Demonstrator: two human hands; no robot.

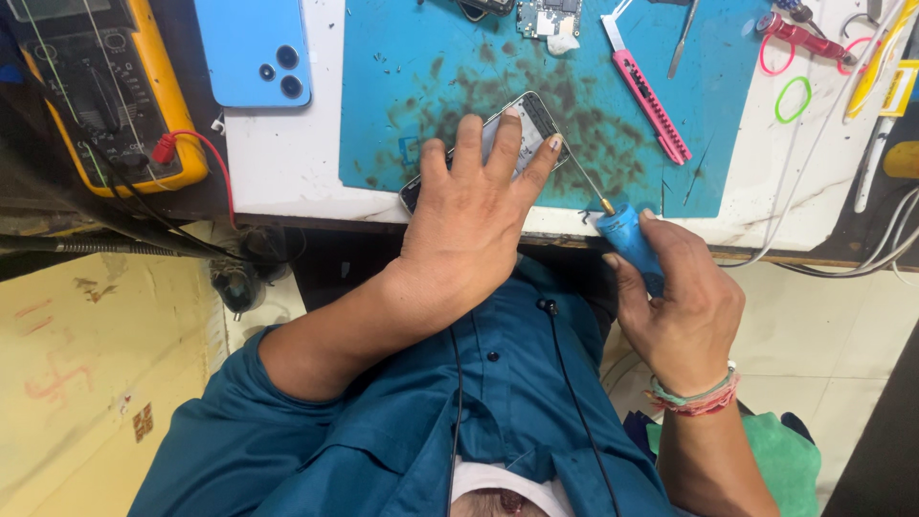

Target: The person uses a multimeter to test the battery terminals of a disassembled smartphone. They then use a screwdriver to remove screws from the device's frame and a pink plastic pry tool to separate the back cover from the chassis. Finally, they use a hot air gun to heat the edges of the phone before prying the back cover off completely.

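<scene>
My left hand (469, 215) lies flat on an opened phone (528, 124), pressing it onto a stained blue work mat (421, 57). The fingers are spread over the phone's middle and lower part, hiding most of it. My right hand (675, 302) grips a blue-handled screwdriver (627, 235). Its thin shaft (581, 174) reaches up and left to the phone's right edge, beside my left middle finger.
A yellow multimeter (105, 91) with red and black leads sits at the far left. A blue phone back (254, 48) lies beside it. A pink utility knife (651, 96), tweezers (682, 38), a circuit board (548, 17), rubber bands and white cables lie on the right side.
</scene>
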